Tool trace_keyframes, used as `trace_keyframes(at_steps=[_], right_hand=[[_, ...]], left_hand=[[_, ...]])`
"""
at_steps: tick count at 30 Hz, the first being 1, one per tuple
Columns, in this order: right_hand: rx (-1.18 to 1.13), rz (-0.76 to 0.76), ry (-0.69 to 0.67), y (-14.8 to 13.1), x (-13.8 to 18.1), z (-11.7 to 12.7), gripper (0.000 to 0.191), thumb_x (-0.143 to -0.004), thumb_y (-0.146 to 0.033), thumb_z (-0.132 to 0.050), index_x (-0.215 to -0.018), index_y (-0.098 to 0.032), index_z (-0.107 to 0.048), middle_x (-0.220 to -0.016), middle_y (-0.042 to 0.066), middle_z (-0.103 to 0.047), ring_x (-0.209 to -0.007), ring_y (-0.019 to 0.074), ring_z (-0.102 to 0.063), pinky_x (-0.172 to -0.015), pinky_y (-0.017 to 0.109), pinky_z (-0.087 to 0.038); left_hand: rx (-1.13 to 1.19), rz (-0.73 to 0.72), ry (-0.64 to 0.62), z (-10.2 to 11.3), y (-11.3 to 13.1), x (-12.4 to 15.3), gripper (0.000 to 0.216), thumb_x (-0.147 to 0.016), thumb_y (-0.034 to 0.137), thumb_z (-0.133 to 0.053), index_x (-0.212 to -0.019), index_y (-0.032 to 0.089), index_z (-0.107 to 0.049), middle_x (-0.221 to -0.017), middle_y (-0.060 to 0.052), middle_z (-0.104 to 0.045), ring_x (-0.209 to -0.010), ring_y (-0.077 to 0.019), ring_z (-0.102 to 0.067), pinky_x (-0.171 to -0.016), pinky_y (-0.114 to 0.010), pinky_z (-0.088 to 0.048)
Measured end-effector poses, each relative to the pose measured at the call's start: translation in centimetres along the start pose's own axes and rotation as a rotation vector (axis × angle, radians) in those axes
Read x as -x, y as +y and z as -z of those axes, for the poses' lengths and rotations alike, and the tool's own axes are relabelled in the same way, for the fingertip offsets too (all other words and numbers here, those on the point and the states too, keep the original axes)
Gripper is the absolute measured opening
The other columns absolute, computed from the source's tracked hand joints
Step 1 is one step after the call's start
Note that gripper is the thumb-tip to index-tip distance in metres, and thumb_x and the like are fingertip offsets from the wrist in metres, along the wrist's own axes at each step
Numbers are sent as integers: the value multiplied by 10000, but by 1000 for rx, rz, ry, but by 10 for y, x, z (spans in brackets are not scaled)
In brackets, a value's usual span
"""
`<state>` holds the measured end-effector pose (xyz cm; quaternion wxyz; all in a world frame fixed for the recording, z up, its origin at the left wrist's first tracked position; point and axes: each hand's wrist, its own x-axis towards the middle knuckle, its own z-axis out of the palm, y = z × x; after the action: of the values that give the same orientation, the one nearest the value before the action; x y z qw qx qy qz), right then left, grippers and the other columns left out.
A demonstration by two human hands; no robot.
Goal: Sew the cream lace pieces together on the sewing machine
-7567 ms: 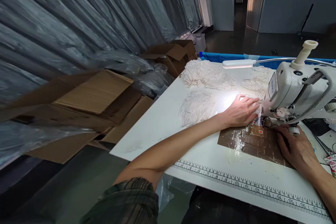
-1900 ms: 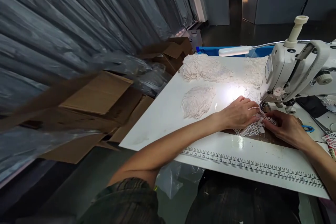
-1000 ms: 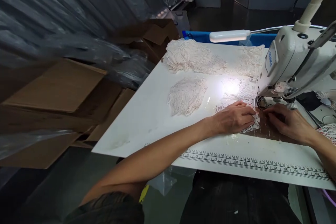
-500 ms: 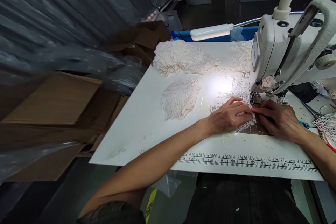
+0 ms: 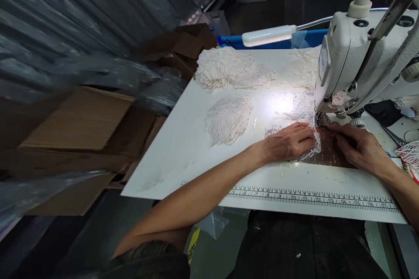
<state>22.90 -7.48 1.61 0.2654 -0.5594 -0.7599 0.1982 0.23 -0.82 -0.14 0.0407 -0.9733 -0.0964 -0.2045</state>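
Note:
My left hand (image 5: 288, 143) rests on a piece of white lace (image 5: 309, 153) just left of the needle area, its fingers bent and pressed together on the lace. The lace runs up to the presser foot (image 5: 317, 120) of a white sewing machine (image 5: 340, 61). To the right of the foot is my right hand (image 5: 362, 146), its thumb and fingers curled close together. Whatever those fingertips hold, if anything, is too small to make out. Under both hands lies the brown machine plate (image 5: 330, 152). More lace (image 5: 299, 107) spreads behind my left hand in bright lamplight.
Two lace heaps, a big one (image 5: 229, 69) and a smaller one (image 5: 229, 120), lie on the white table (image 5: 176, 157). A lamp (image 5: 269, 35) hangs behind. Scissors (image 5: 393, 135) and a dark pouch (image 5: 382, 113) sit at right. A ruler strip (image 5: 304, 198) runs along the front; cardboard boxes (image 5: 78, 117) stand left.
My right hand has drawn away to the right from my left fingertips, uncovering more of the brown plate. My left hand stays on the lace. The whole view has shifted slightly.

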Motion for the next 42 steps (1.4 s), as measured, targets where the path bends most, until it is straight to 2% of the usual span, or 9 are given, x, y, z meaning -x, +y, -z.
trace_keyframes(at_steps=[7,14,19,22,25,27,29,33,42], right_hand=[[45,2,55,-2,1,-3,337,-884,-276,-448,-1076,-205,-716,-842,65,-715,-766,211,-666,-727,359,-531],[136,270,48,0,5,-10,351,-910,-211,-435,-1092,-251,-731,-959,86,-648,-858,205,-634,-754,365,-550],[267,439,28,0,7,-12,313,-937,-203,-460,-1101,-211,-726,-966,119,-581,-858,223,-592,-734,385,-550],[322,462,25,0,8,-14,323,-955,-198,-438,-1136,-181,-704,-964,131,-575,-858,231,-571,-727,396,-549],[364,502,28,-1,8,-15,323,-958,-189,-421,-1134,-164,-691,-930,125,-582,-841,228,-564,-703,388,-548],[389,528,39,-2,7,-15,315,-953,-182,-419,-1121,-170,-686,-912,114,-590,-830,220,-567,-689,374,-545],[395,533,51,-2,7,-15,304,-952,-183,-426,-1113,-174,-683,-918,112,-594,-837,215,-573,-694,362,-544],[371,516,63,-3,7,-14,294,-957,-203,-434,-1119,-175,-678,-943,114,-585,-849,212,-575,-695,351,-545],[374,526,61,-4,8,-14,286,-962,-186,-436,-1130,-162,-666,-937,112,-580,-834,216,-562,-686,349,-520]], left_hand=[[202,80,3,-2,-2,2,285,-1022,193,-396,-952,154,-669,-982,-71,-695,-990,-145,-646,-876,-347,-572],[169,75,16,-2,-1,1,312,-1022,182,-379,-935,158,-678,-974,-70,-699,-1015,-139,-635,-899,-327,-550],[169,33,35,2,-2,4,267,-981,206,-416,-923,163,-673,-979,-59,-702,-1005,-141,-634,-976,-339,-499],[148,42,30,5,-2,5,229,-952,235,-447,-910,191,-668,-1004,-43,-703,-1026,-163,-627,-1042,-412,-433],[22,95,14,7,-1,2,266,-967,228,-436,-822,185,-655,-953,-38,-710,-866,-164,-619,-888,-390,-456],[-58,101,6,8,0,1,266,-980,250,-428,-879,168,-659,-991,-57,-710,-806,-169,-590,-769,-360,-442],[-109,85,4,8,1,0,286,-991,288,-413,-979,142,-657,-1062,-84,-698,-820,-185,-576,-731,-351,-424],[-148,88,-32,8,1,2,347,-1005,325,-375,-1064,109,-640,-1113,-106,-677,-864,-205,-564,-750,-351,-415],[-138,133,-76,11,7,1,361,-1014,309,-349,-1058,101,-640,-1152,-120,-656,-890,-212,-553,-780,-352,-424]])
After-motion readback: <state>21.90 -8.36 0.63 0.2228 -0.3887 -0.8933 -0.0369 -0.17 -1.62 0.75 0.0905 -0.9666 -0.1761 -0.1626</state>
